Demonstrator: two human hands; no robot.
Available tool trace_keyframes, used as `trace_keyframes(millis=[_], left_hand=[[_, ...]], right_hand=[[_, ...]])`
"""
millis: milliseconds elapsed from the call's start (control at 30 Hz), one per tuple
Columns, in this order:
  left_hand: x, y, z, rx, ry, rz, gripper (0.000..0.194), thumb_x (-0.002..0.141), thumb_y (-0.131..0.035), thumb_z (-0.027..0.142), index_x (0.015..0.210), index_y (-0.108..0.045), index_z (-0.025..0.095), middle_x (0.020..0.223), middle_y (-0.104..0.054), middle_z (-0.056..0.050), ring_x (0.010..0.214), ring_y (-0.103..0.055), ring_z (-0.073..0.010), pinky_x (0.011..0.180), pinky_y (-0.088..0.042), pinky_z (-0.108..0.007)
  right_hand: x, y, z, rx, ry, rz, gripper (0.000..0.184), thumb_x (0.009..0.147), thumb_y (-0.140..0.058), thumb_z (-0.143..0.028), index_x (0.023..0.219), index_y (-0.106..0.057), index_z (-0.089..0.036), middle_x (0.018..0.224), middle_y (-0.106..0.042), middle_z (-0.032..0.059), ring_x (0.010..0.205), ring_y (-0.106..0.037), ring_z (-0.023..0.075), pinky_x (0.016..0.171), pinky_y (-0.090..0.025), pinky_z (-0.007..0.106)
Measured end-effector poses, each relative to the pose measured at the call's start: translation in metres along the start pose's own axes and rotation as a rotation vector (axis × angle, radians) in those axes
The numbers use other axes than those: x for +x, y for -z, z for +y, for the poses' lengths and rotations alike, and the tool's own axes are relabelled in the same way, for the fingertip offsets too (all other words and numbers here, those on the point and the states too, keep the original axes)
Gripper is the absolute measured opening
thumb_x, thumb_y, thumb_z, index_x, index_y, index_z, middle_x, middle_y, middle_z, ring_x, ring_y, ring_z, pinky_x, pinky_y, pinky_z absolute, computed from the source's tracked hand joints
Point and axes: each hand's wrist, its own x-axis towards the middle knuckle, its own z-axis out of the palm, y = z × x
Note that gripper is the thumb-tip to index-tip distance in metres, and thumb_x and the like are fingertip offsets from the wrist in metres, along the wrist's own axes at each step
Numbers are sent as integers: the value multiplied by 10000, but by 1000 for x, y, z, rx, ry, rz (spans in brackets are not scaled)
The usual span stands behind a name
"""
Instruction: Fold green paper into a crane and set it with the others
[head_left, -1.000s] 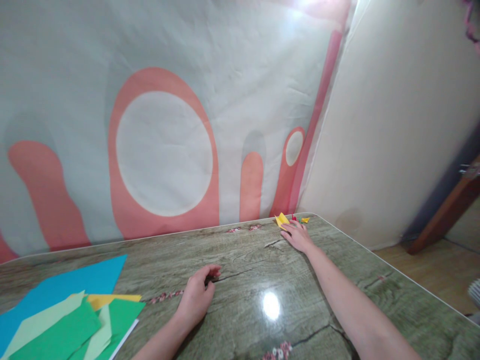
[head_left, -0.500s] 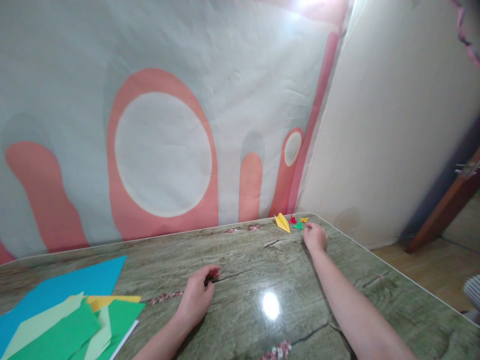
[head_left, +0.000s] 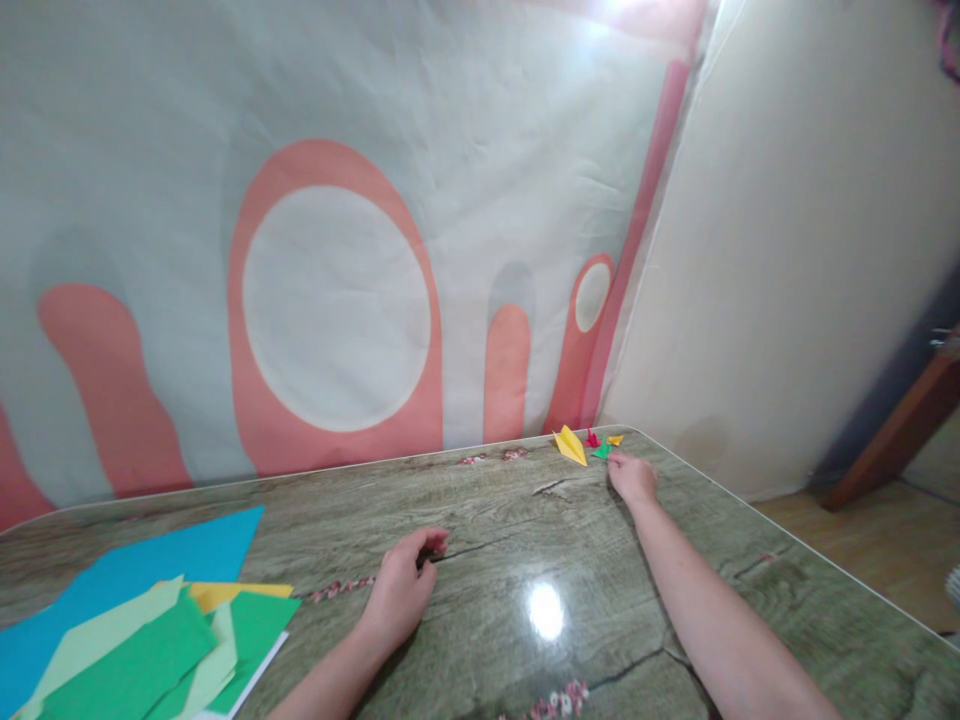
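Observation:
My right hand (head_left: 634,479) reaches to the far right of the table, with its fingers drawn together at the near edge of a small green folded paper crane (head_left: 602,449). The fingertips are too small to see in detail. Just behind the crane sit a small red folded paper figure (head_left: 592,439) and a small yellow folded paper figure (head_left: 615,440). A larger yellow paper plane (head_left: 571,446) lies to their left. My left hand (head_left: 405,580) rests on the table near the middle, fingers loosely curved and thumb apart, holding nothing.
On the left lie a large blue sheet (head_left: 150,553) and overlapping papers, including green paper (head_left: 127,660) and a yellow piece (head_left: 240,592). The wood-patterned table (head_left: 480,620) meets a printed wall hanging (head_left: 465,200) at the back. A wall (head_left: 750,300) stands at the right.
My right fingers have come slightly left, up against the green crane. My left hand stays in place, and the view has turned slightly left.

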Motion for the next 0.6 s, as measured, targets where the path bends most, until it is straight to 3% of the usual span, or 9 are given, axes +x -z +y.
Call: trace_keyframes(millis=[233, 600], left_hand=[[1, -1, -3, 9, -18, 1, 416, 664, -381, 35, 1011, -582, 147, 915, -670, -35, 888, -614, -158, 869, -446, -300], [2, -1, -4, -1, -17, 3, 419, 658, -377, 43, 1002, -587, 157, 910, -669, -29, 887, -616, -155, 871, -445, -296]], right_hand=[[1, -6, 0, -1, 72, -22, 334, 749, -472, -245, 994, -696, -272, 1088, -658, -8, 1025, -540, 219, 913, -389, 327], [3, -8, 1, -21, 68, -61, 361, 745, -487, -272, 1056, -670, -257, 1044, -668, 47, 1025, -545, 237, 890, -398, 346]])
